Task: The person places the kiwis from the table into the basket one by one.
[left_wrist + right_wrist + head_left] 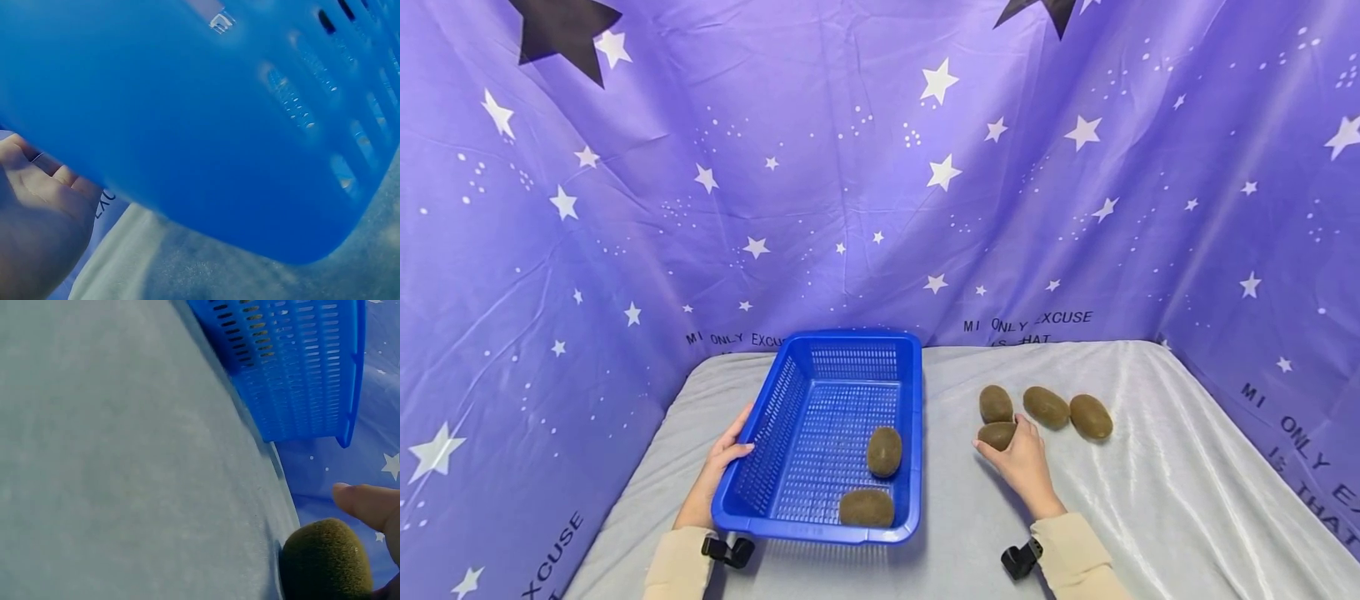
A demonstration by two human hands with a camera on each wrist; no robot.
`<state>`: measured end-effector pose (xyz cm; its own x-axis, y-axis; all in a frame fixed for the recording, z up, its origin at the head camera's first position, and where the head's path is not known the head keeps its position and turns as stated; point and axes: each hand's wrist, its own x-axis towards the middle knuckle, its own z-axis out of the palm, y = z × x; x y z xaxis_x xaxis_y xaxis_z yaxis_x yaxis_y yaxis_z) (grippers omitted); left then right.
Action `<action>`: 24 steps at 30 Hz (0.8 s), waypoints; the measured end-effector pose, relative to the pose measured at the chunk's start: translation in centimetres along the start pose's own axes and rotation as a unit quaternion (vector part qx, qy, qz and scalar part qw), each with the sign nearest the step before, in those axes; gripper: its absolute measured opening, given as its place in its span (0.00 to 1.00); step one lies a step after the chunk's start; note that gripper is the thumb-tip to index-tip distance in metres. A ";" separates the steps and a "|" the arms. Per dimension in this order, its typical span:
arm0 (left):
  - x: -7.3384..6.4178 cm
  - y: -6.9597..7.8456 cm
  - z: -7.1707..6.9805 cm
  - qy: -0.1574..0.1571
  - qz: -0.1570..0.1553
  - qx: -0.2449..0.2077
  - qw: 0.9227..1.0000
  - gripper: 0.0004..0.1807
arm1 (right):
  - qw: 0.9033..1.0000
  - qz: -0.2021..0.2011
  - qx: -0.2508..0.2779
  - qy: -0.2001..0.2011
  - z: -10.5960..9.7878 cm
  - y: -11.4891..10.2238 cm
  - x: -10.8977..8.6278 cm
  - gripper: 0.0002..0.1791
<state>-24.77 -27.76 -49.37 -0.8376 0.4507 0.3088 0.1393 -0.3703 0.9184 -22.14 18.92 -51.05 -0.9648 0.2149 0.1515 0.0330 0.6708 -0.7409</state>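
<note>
A blue plastic basket (910,417) with slotted walls holds two brown, fuzzy kiwis, one upright by the right wall (884,452) and one lying near the front (867,508). My left hand (715,475) grips the basket's left side, thumb over the rim; its fingers pass behind the blue wall in the left wrist view. To the right of the basket, my right hand (1024,462) reaches around a kiwi (997,435), thumb and fingers spread on either side. In the right wrist view a gap shows between a digit (365,503) and that kiwi (325,562).
Just behind the right hand lie three more kiwis: one at the left (996,402), one in the middle (1046,407) and one at the right (1091,417). A pale grey cloth (955,533) covers the table. Purple star-printed curtains (820,192) surround it.
</note>
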 end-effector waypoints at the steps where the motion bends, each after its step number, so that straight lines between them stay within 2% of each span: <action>1: 0.0 0.0 0.0 -0.002 0.001 -0.003 1.000 0.37 | 1.000 0.002 0.000 -0.003 0.0 0.1 0.0 0.49; 11: 0.2 -0.2 -0.1 -0.037 0.019 -0.034 0.999 0.37 | 0.999 -0.007 0.029 0.020 0.1 0.7 0.1 0.42; 17: 0.4 -0.4 0.1 -0.061 0.035 -0.041 0.997 0.37 | 0.999 0.014 0.041 0.005 -0.4 0.7 -0.2 0.41; 21: 0.5 -0.4 0.1 -0.066 0.042 -0.042 0.996 0.36 | 0.999 0.013 0.043 0.002 -0.7 0.3 -0.2 0.41; 24: 0.5 -0.4 0.0 -0.065 0.043 -0.046 0.996 0.36 | 0.999 -0.003 0.052 0.007 -0.9 -0.3 -0.1 0.41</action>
<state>-25.20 -27.38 -49.64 -0.7480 0.5139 0.4200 0.1535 -0.4817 0.8628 -21.82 19.33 -50.29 -0.9614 0.2203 0.1649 -0.0016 0.5946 -0.8040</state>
